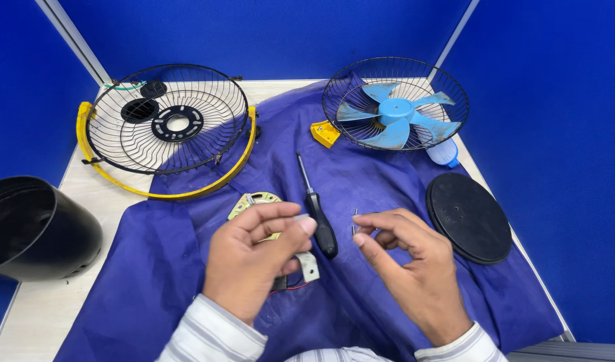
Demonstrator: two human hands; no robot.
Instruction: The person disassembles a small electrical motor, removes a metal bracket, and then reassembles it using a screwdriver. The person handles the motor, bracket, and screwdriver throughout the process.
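Note:
My left hand [254,258] hovers over a fan motor plate [252,201] with red and black wires, its fingers curled and pinched on a small pale part I cannot make out. My right hand [408,265] pinches a small metal screw [354,221] between thumb and forefinger. A black-handled screwdriver [317,218] lies on the blue cloth [167,268] between the two hands, its tip pointing away from me.
A black wire fan guard with a yellow rim [167,121] lies at the far left. Another guard holding a blue fan blade [396,104] sits far right, a yellow piece [325,133] beside it. A round black base [469,218] rests right; a black bin [33,228] stands left.

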